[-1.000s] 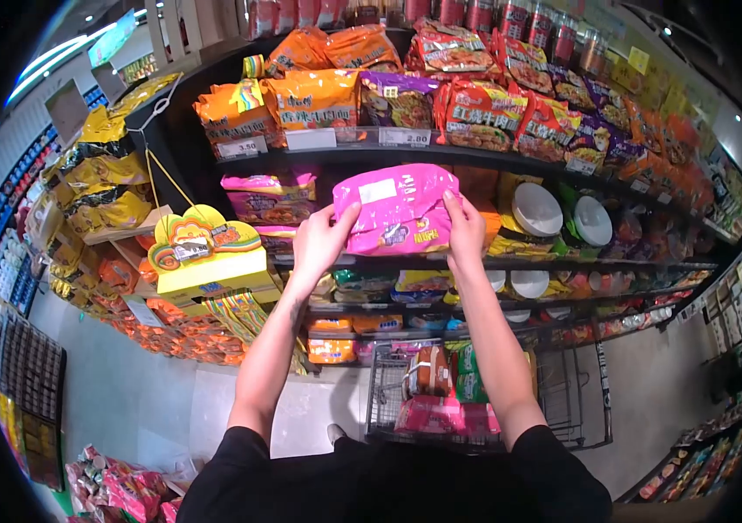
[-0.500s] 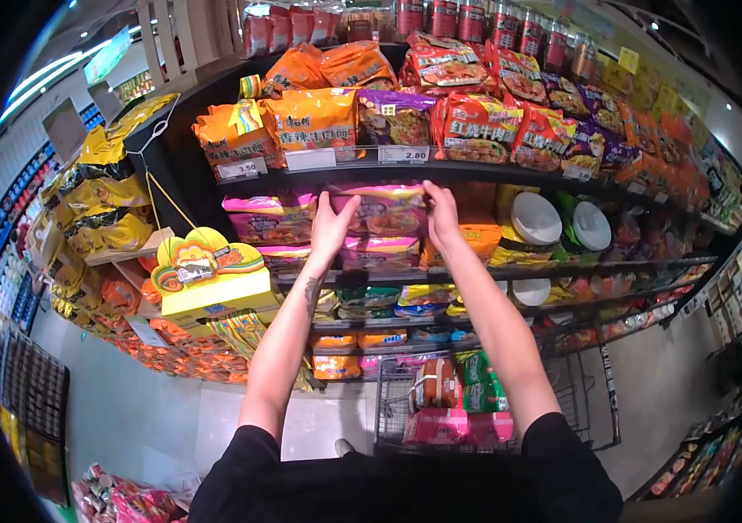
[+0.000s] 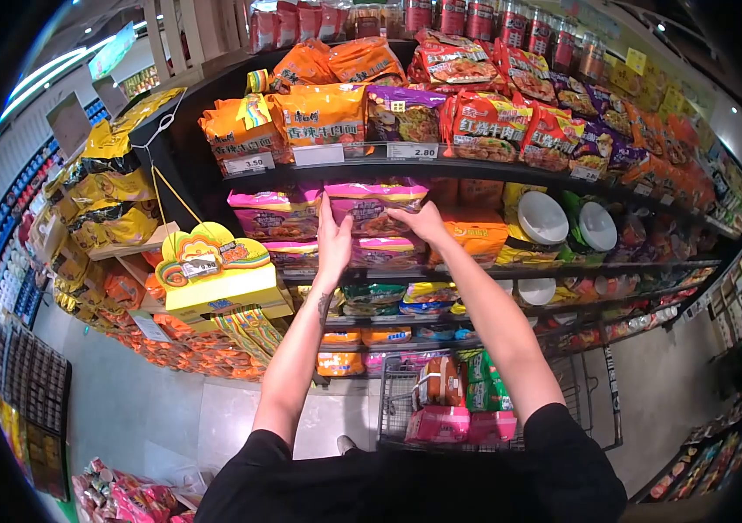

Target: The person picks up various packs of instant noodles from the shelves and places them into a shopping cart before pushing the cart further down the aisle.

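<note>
Pink pack on shelf, up-right of yellow display box. Left hand, box side of pack: grip spread. Right hand, far side: fingertips at pack, can't tell grip.

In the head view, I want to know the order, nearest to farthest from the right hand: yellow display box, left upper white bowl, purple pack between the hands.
From the right hand:
1. Purple pack: between the hands, right hand on it.
2. Left upper white bowl: to the right.
3. Yellow display box: farther off, to the left.
</note>
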